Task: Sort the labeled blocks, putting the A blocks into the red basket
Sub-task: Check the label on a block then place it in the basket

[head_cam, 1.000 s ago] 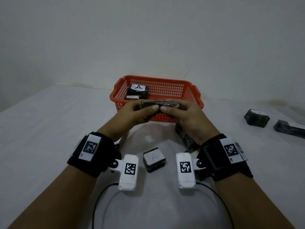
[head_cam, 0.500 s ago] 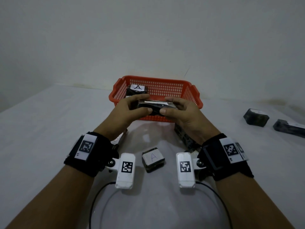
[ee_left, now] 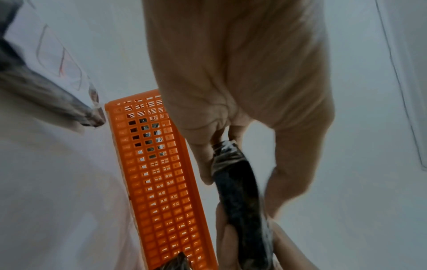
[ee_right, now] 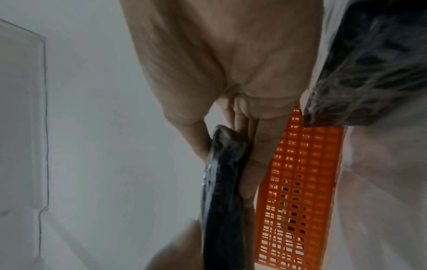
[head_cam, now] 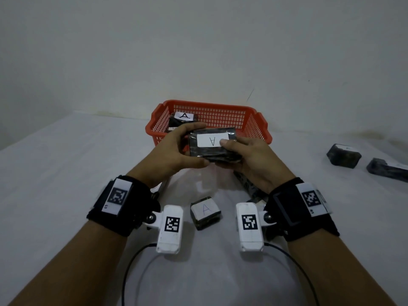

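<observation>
Left hand (head_cam: 176,149): wrapped round the left end of the held block, thumb under its near edge, fingers curled over the far side.
Right hand (head_cam: 251,155): gripping the right end of that block, thumb pressed down on the edge of its white label.
Held block (head_cam: 212,149): dark and film-wrapped, up off the worktop between both hands, just in front of the red basket; the label faces the head camera and reads "A", upside down from here.
Wrist views: the block (ee_left: 240,201) shows edge-on between fingers and thumb, and again from the other side (ee_right: 221,201), with the basket's mesh wall right behind.
Red basket (head_cam: 223,111): on the worktop past the hands; one dark block (head_cam: 180,120) lies at its left end, its white label reading "A". A second small label shows below it, too small to read.
Small block (head_cam: 205,212): on the worktop between the two wrists, its white top marked "A" in thin pen.
Block under the right wrist (head_cam: 247,184): dark, patterned, mostly hidden; no label readable.
Far right: two more dark blocks (head_cam: 343,155) and (head_cam: 386,168), white labels on top, writing too faint to make out.
Wristbands: black straps carrying square black-and-white code tags (head_cam: 118,196).
Worktop (head_cam: 66,173): covered in white.
</observation>
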Demonstrator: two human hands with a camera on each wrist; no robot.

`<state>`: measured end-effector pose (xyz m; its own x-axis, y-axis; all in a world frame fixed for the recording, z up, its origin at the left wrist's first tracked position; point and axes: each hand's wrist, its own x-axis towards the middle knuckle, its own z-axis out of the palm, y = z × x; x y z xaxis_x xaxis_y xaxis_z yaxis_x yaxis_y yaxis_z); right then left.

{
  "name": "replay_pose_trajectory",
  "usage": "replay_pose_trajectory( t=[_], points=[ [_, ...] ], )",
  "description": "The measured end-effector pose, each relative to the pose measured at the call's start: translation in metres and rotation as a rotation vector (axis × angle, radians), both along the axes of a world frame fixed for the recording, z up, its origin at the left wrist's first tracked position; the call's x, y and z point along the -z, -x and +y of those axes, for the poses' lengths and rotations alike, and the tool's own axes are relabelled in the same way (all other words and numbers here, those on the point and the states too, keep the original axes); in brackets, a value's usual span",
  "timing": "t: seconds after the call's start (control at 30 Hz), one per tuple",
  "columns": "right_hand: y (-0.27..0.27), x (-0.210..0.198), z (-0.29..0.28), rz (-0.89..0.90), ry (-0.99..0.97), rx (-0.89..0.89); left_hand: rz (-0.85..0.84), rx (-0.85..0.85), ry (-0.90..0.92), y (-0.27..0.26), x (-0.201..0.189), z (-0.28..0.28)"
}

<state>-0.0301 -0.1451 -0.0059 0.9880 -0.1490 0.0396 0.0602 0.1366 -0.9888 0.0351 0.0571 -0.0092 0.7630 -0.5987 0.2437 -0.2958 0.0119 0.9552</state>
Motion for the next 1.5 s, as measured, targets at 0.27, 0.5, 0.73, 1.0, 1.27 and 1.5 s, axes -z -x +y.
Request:
replay_pose_trajectory(
  t=[0.27,0.5,0.73,1.0,1.27,1.5],
  points=[
    [-0.002,0.004,0.0,-0.034,0.103,0.062,0.04,-0.151,0.064,-0.005,0.007,-0.007],
    [0.001,0.003,0.002,-0.116,0.135,0.096,0.055,-0.11,0.09,-0.002,0.004,-0.004],
    [-0.001,0.003,0.004,-0.102,0.171,0.102,0.143,-0.121,0.141,-0.006,0.002,-0.002],
    [0.005,-0.006,0.007,-0.175,0.169,0.02,0.037,-0.166,0.027,-0.016,0.002,0.008],
    [0.005,-0.006,0.008,-0.122,0.104,-0.011,0.03,-0.128,0.058,-0.014,0.006,0.006],
    [0.007,-0.006,0.004,-0.022,0.004,-0.106,0.008,-0.064,0.047,-0.011,0.005,0.004]
  ],
)
